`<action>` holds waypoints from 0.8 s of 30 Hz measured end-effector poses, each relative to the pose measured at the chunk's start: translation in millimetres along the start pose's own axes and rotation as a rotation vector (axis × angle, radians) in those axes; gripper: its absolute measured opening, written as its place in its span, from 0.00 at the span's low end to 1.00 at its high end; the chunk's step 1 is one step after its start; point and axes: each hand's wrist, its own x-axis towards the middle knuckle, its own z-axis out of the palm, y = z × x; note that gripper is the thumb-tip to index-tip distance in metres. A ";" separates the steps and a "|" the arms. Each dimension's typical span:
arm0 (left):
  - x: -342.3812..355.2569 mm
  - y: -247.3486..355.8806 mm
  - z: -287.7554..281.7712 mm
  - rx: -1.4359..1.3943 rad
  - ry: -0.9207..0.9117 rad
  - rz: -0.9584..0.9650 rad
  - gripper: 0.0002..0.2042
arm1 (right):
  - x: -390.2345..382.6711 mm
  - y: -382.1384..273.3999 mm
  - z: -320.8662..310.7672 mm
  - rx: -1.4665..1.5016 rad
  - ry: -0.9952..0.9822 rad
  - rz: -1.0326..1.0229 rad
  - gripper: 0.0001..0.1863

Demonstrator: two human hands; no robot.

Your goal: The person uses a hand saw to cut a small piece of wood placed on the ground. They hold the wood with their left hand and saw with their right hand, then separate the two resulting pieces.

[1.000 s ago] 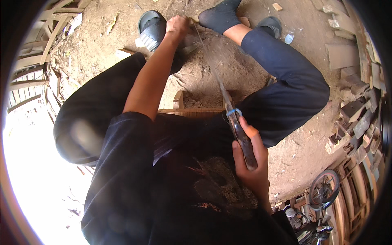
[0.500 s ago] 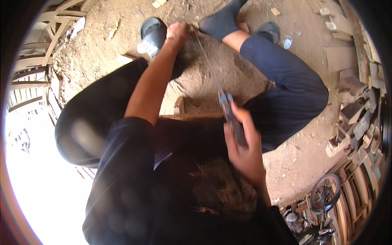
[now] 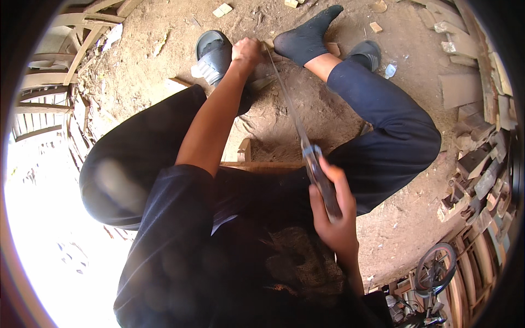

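Note:
My right hand (image 3: 334,210) is wrapped round the dark handle of a handsaw (image 3: 290,104), which has a blue band where handle meets blade. Seen nearly edge-on, the long thin blade slants away from me toward the upper left. Its far end reaches a small piece of wood (image 3: 268,45), in the gap between my left fist and the heel of my socked foot (image 3: 306,41). My left hand (image 3: 247,52) is closed at the end of my stretched arm, gripping that wood; most of the wood is hidden by the fist.
A dark sandal (image 3: 214,57) is beside my left hand, another (image 3: 365,54) right of the socked foot. A wooden edge (image 3: 262,165) shows between my legs. Wood scraps (image 3: 481,164) pile up at right, near a wheel (image 3: 436,269). Offcuts (image 3: 222,10) dot the dirt floor.
The handsaw and my right hand have come slightly back toward me and to the right. My left hand keeps its grip beside the foot. The whole view has shifted a little.

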 end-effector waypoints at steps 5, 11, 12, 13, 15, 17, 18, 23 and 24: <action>5.7 -11.2 8.3 0.023 -0.030 0.020 0.22 | -17.3 -8.6 -5.1 0.007 -0.068 0.071 0.25; 13.0 -14.9 14.1 0.027 -0.058 0.013 0.24 | 7.7 10.7 9.1 -0.016 -0.042 0.025 0.24; 14.2 -18.6 17.1 0.022 -0.053 0.012 0.24 | 1.8 2.9 3.9 0.028 -0.075 0.074 0.24; 15.4 -15.9 9.6 0.031 -0.042 0.014 0.24 | -0.2 0.6 0.0 0.076 -0.098 0.115 0.24; 0.4 -6.7 0.2 0.028 -0.037 0.005 0.24 | -17.3 4.2 -8.6 0.009 -0.052 0.013 0.24; -0.8 -4.6 2.3 0.034 -0.038 -0.008 0.23 | -23.6 -1.9 -16.4 0.007 -0.093 0.097 0.24; 0.6 -5.9 1.3 0.025 -0.058 -0.012 0.22 | -11.9 -0.9 -9.3 0.032 -0.049 0.023 0.24; 8.2 -15.6 9.1 -0.001 -0.005 -0.018 0.22 | -11.9 -2.5 -4.5 0.083 -0.075 0.111 0.25; 6.8 -14.8 8.7 0.004 -0.034 -0.022 0.23 | -29.2 -0.1 -10.0 0.060 -0.046 0.098 0.26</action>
